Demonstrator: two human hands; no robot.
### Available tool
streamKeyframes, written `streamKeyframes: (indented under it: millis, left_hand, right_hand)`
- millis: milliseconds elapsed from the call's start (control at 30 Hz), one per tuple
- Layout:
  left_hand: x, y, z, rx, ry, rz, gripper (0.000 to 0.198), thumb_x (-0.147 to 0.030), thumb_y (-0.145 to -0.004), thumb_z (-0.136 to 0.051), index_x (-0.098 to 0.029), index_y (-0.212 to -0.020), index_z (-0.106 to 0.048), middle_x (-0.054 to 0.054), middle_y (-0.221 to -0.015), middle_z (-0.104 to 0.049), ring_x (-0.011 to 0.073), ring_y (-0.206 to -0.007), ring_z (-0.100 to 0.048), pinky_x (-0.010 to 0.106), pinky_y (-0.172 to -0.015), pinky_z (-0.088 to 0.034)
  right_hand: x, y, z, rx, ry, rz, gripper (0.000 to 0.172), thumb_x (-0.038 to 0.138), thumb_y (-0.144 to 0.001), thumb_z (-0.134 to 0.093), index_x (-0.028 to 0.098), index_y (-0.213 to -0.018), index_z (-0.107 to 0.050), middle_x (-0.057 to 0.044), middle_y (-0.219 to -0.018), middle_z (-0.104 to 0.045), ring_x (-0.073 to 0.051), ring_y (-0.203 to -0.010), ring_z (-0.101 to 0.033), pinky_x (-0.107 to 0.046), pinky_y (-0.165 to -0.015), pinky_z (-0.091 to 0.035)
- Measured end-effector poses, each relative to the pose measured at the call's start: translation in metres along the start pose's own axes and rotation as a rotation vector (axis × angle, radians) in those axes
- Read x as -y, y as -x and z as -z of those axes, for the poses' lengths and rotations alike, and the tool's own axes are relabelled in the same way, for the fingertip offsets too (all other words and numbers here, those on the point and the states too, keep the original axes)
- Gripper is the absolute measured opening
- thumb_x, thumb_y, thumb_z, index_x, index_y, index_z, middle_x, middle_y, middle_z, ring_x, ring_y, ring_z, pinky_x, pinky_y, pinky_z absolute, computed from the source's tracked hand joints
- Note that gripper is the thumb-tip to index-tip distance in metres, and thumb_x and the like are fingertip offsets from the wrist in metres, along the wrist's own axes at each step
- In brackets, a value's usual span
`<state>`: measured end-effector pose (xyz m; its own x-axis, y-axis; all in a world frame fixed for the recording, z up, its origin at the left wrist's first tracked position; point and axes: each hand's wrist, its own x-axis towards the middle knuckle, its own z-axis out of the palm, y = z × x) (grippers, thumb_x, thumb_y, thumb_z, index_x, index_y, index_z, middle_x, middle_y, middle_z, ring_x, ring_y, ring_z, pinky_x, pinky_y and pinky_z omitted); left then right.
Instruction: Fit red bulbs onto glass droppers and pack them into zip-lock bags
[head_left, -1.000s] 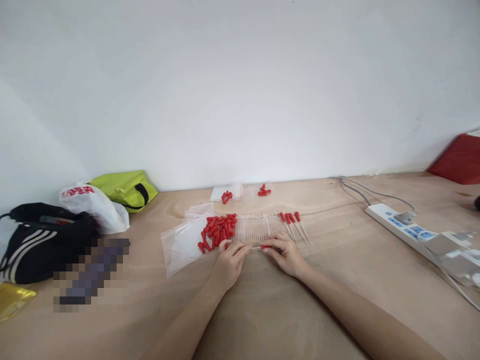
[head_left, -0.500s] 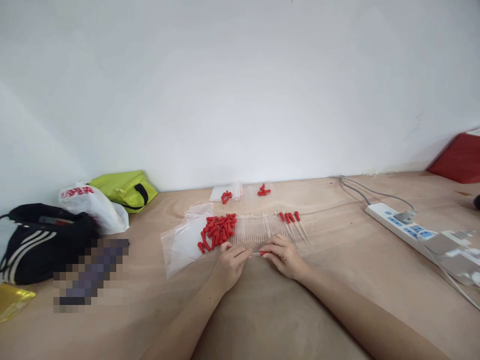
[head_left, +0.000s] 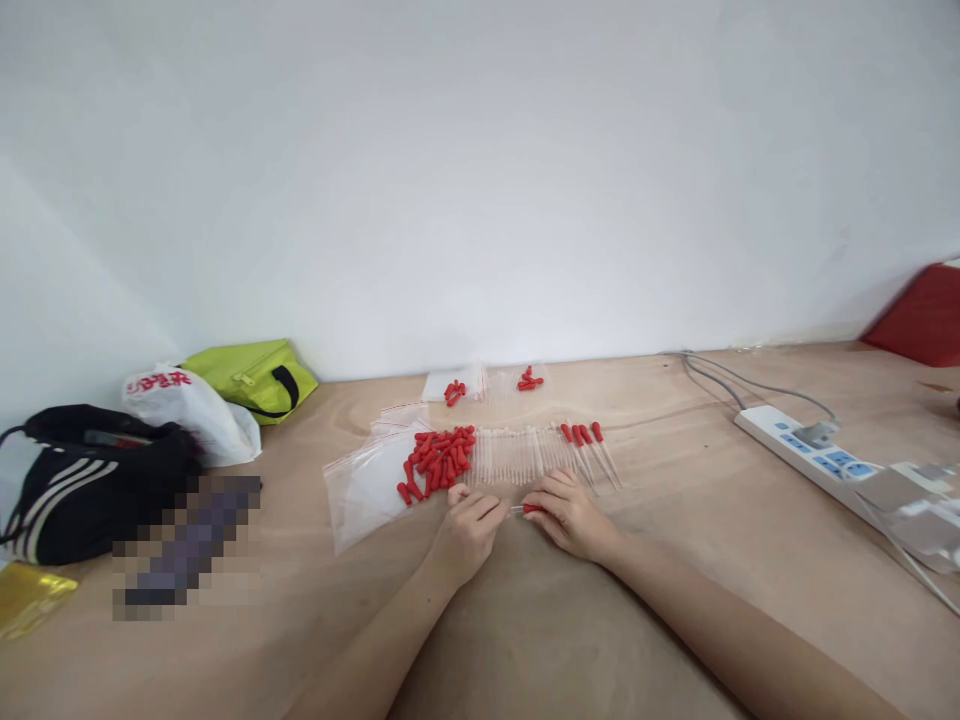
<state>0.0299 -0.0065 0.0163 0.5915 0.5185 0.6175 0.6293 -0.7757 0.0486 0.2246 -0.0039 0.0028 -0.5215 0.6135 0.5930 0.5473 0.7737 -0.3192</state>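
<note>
Between my two hands lies a short stretch of a clear dropper tube (head_left: 517, 510). My left hand (head_left: 471, 525) pinches the tube, and its far end is hidden in my fingers. A red rubber bulb (head_left: 531, 508) sits at the tube's right end, held between the thumb and fingers of my right hand (head_left: 568, 510). Just beyond my hands is a row of clear tubes (head_left: 514, 455) laid side by side. Several droppers with red bulbs (head_left: 587, 436) lie at the right of that row. Left of it, a pile of red bulbs (head_left: 441, 460) rests partly on a clear plastic bag (head_left: 360, 490).
Near the wall are two small groups of red bulbs (head_left: 455, 391) on plastic bags. A white power strip (head_left: 795, 450) with plugs and cables lies at right. On the left stand a black bag (head_left: 90, 490), a white plastic bag (head_left: 195, 415) and a lime-green bag (head_left: 251, 378).
Both hands keep their hold on the dropper tube and bulb. Slightly more of the red bulb shows at my right fingertips. The whole view has shifted a little.
</note>
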Motion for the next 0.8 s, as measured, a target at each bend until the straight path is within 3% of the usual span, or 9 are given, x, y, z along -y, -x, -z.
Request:
streamKeyframes:
  millis: [267, 500, 800]
  left_hand:
    - [-0.0011, 0.0024, -0.0078, -0.026, -0.059, -0.074, 0.028, -0.008, -0.087, -0.033, -0.016, -0.086, -0.06, 0.001, -0.062, -0.062, 0.0121, -0.056, -0.05, 0.031, -0.067, -0.028]
    - [0.003, -0.0009, -0.0003, -0.004, -0.057, 0.047, 0.017, -0.027, -0.087, -0.044, -0.021, -0.086, -0.06, 0.0, -0.076, -0.066, 0.0156, -0.074, -0.055, 0.037, -0.083, -0.026]
    - [0.0024, 0.0039, -0.0011, -0.019, 0.006, 0.097, 0.021, -0.023, -0.086, -0.045, -0.02, -0.07, -0.058, -0.002, -0.066, -0.062, 0.0142, -0.071, -0.054, 0.039, -0.087, -0.024]
  right_hand:
    - [0.0018, -0.0008, -0.0016, -0.015, 0.043, 0.037, 0.016, 0.022, -0.085, -0.044, 0.017, -0.081, -0.059, -0.005, -0.074, -0.059, -0.016, -0.071, -0.047, -0.03, -0.067, -0.034]
    - [-0.003, -0.0023, 0.0033, -0.036, 0.036, 0.012, 0.014, 0.023, -0.085, -0.046, 0.017, -0.082, -0.058, -0.003, -0.076, -0.061, -0.014, -0.073, -0.049, -0.03, -0.071, -0.033]
    - [-0.0003, 0.0008, -0.0009, 0.002, -0.08, 0.0, 0.013, 0.025, -0.084, -0.048, 0.018, -0.082, -0.058, -0.002, -0.076, -0.062, -0.014, -0.074, -0.051, -0.03, -0.072, -0.033]
